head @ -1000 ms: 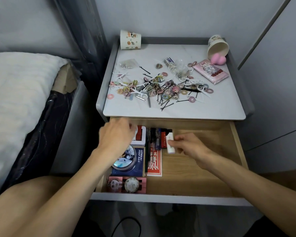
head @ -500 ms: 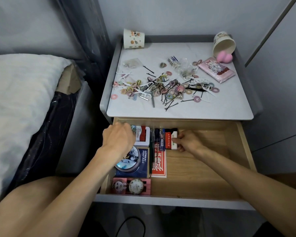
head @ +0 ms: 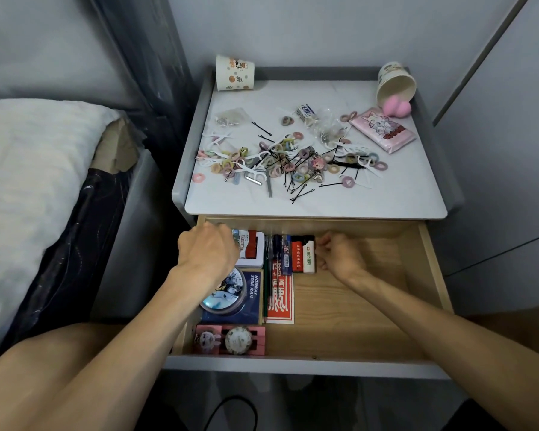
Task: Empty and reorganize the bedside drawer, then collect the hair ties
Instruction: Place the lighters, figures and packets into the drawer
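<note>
In the drawer (head: 339, 331) | right hand (head: 343, 256) pinches white lighter (head: 308, 259) | left hand (head: 207, 253): cannot tell

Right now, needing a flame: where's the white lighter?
Head view: white lighter in the open drawer, between the red lighter on its left and the right hand.

**Drawer Open, Hair Ties Loose on Top**

The drawer (head: 355, 306) stood pulled fully out, pale wood inside with a grey front. Its contents sat packed along the left side, ending at a white lighter (head: 308, 258), and the right side was bare. Small pastel hair ties (head: 198, 177) lay scattered across the nightstand top (head: 371, 202) above.
</note>
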Demonstrator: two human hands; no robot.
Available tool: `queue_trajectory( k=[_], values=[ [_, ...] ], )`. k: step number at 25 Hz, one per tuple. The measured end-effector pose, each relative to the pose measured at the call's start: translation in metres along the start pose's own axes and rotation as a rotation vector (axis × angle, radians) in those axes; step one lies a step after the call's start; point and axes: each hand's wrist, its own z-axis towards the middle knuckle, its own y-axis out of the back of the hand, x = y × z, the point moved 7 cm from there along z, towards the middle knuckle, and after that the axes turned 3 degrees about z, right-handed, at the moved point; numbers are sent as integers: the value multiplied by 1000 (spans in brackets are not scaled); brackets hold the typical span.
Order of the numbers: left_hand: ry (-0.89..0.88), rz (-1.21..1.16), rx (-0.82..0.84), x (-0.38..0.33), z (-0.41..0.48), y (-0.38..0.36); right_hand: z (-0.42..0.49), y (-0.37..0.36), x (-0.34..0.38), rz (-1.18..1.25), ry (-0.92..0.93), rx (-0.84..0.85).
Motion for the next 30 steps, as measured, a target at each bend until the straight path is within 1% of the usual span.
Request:
queue_trajectory(
  k=[3, 5, 6, 9, 11, 12, 17, 20, 22, 25, 28, 30],
  values=[
    [-6, 1, -67, -5, -6, 16, -5, 19, 13, -95, 67, -28],
    [-44, -58, -132, -15, -10, 30, -12, 31, 28, -141, 133, -6],
    [-55, -143, -144, -18, -11, 36, -17, 38, 37, -147, 172, 18],
    [-56, -452, -96, -24, -1, 49, -38, 56, 63, -135, 292, 117],
    [-64, -583, -98, -29, 15, 57, -44, 76, 77, -134, 348, 118],
    [-67, -609, -110, -31, 23, 61, -42, 84, 84, -121, 366, 110],
    [-103, -541, -154, -55, 56, 63, -9, 107, 115, -48, 445, 37],
    [-111, -497, -225, -63, 69, 65, 12, 97, 129, -57, 508, 71],
    [-103, -495, -246, -62, 76, 67, 23, 88, 134, -118, 547, 109],
    [-68, -398, -221, -62, 85, 73, 38, 84, 137, -245, 583, 49],
    [-16, -226, -153, -65, 92, 80, 45, 88, 139, -282, 590, -9],
    [2, -167, -114, -65, 97, 83, 43, 91, 140, -287, 603, -26]
  ],
)
